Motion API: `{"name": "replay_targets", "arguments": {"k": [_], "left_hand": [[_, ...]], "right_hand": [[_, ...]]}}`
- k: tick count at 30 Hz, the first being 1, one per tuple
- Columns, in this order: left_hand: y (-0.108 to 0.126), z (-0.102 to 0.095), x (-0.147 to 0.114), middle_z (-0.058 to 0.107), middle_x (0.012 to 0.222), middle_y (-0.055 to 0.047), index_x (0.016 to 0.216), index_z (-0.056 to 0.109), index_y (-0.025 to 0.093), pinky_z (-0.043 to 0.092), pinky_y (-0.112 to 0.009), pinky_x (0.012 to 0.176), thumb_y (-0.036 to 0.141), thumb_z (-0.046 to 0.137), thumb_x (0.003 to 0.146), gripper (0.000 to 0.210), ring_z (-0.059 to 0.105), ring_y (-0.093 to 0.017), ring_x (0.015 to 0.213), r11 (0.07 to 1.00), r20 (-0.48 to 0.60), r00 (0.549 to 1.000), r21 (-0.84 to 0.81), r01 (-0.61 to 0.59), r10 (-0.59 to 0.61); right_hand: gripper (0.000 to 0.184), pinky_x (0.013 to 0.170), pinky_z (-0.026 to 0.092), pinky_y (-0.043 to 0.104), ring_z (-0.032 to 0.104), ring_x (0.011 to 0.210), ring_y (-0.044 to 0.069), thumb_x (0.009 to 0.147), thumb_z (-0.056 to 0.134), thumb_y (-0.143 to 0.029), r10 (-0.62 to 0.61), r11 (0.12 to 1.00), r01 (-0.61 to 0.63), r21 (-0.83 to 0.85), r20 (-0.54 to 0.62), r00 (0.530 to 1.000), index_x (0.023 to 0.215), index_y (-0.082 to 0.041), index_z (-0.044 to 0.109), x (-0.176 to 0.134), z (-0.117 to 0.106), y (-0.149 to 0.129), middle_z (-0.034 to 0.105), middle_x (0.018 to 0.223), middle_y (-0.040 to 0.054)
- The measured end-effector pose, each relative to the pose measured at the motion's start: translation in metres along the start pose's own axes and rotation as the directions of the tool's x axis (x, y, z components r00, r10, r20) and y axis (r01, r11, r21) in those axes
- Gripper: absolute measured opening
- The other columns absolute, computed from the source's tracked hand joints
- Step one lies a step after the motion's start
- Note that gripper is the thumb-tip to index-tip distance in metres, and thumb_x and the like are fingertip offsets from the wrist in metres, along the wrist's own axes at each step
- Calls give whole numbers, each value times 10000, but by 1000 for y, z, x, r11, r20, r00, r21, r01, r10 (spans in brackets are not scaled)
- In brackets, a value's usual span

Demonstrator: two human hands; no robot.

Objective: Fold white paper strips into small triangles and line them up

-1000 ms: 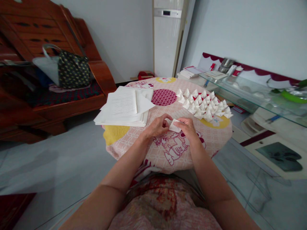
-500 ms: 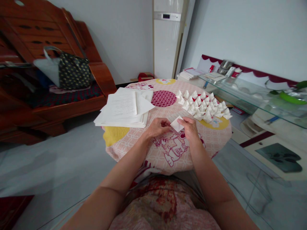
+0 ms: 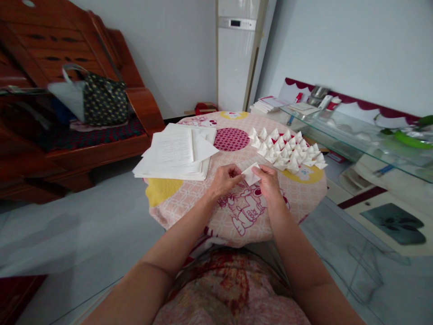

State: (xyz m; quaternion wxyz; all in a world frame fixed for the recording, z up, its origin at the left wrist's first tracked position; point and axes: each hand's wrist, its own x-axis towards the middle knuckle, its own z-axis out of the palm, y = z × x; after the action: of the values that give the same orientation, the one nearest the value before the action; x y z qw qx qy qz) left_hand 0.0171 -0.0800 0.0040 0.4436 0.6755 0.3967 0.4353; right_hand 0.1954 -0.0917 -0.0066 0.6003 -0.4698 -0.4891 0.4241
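Note:
A small folded white paper (image 3: pixel 251 175) is held just above the near part of the round table, between both hands. My right hand (image 3: pixel 268 179) pinches its right side, thumb on top. At its left edge, my left hand (image 3: pixel 226 179) has thumb and fingertips closed on the paper. Several folded paper boats (image 3: pixel 287 149), white and pointed, stand in close rows beyond my right hand. To the left lies a stack of white paper sheets (image 3: pixel 172 153); the top ones carry writing.
A patterned pink cloth (image 3: pixel 203 212) covers the round table. On the right, a glass shelf (image 3: pixel 358 140) with cups and other items comes close to the table's edge. A wooden bench (image 3: pixel 135 108) with a dotted bag (image 3: pixel 104 101) stands at left, a white air conditioner (image 3: pixel 235 63) behind.
My left hand has moved slightly right, its fingertips now on the paper's left edge. The paper has turned a little. My right hand stays nearly in place.

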Motion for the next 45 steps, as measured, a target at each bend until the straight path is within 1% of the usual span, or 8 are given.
{"name": "replay_targets", "arguments": {"k": [8, 14, 20, 25, 30, 35, 40, 45], "left_hand": [[1, 4, 0, 562, 599, 34, 695, 599, 168, 372, -217, 525, 291, 684, 775, 169, 484, -88, 535, 998, -71, 997, -62, -28, 23], [4, 5, -2, 576, 617, 26, 701, 603, 169, 374, -225, 538, 307, 700, 774, 185, 496, -96, 556, 998, -99, 994, -55, -42, 36], [4, 5, -2, 564, 603, 26, 693, 598, 169, 362, -229, 527, 308, 690, 773, 185, 482, -94, 544, 998, -121, 992, -49, -44, 38], [0, 3, 1, 548, 565, 39, 665, 575, 168, 358, -212, 506, 294, 691, 751, 192, 477, -82, 506, 992, -89, 996, -122, -12, 2], [-2, -2, 3, 580, 572, 30, 687, 608, 153, 385, -205, 509, 322, 711, 756, 210, 513, -84, 508, 991, -36, 999, -131, 15, -20], [-5, -2, 5, 580, 561, 31, 691, 609, 149, 380, -199, 488, 363, 683, 805, 253, 496, -78, 479, 995, 35, 999, -95, 43, -40], [-3, -4, 7, 560, 513, 44, 675, 586, 149, 372, -177, 486, 273, 640, 841, 214, 498, -69, 465, 998, 55, 997, 2, 55, -55], [10, -16, 25, 619, 560, 21, 725, 640, 131, 429, -181, 491, 244, 673, 836, 161, 584, -89, 487, 992, 164, 979, 49, 114, -121]], "right_hand": [[307, 558, 396, 282, 420, 552, 118, 699, 762, -400, 5, 996, -5, 84, 1, 1000, 603, -221, 531, 1, -1, 3, 475, 605, -43], [315, 563, 399, 283, 421, 559, 120, 699, 757, -412, 6, 999, -5, 54, -12, 1000, 599, -223, 526, 1, 0, 4, 476, 601, -44], [324, 560, 399, 277, 413, 541, 114, 708, 770, -378, -16, 996, 16, 83, -4, 1000, 577, -219, 520, 1, 0, 5, 460, 580, -49], [288, 556, 399, 262, 433, 539, 108, 687, 781, -350, 7, 993, -9, 120, 12, 1000, 585, -209, 551, 0, 1, 3, 500, 583, -49], [264, 551, 393, 259, 445, 545, 111, 676, 773, -361, 14, 997, -15, 79, 8, 1000, 586, -207, 578, -2, 2, 1, 512, 577, -45], [248, 556, 413, 272, 487, 554, 125, 661, 781, -407, 53, 998, -54, 45, 20, 998, 616, -205, 645, -5, 5, -3, 571, 594, -33], [278, 540, 406, 274, 484, 542, 121, 641, 788, -439, 87, 995, -89, 37, 47, 995, 614, -195, 658, -8, 10, -8, 582, 590, -29], [286, 532, 410, 280, 503, 533, 130, 643, 786, -451, 117, 993, -119, 27, 56, 992, 628, -199, 652, 2, 15, -13, 606, 592, -17]]}}
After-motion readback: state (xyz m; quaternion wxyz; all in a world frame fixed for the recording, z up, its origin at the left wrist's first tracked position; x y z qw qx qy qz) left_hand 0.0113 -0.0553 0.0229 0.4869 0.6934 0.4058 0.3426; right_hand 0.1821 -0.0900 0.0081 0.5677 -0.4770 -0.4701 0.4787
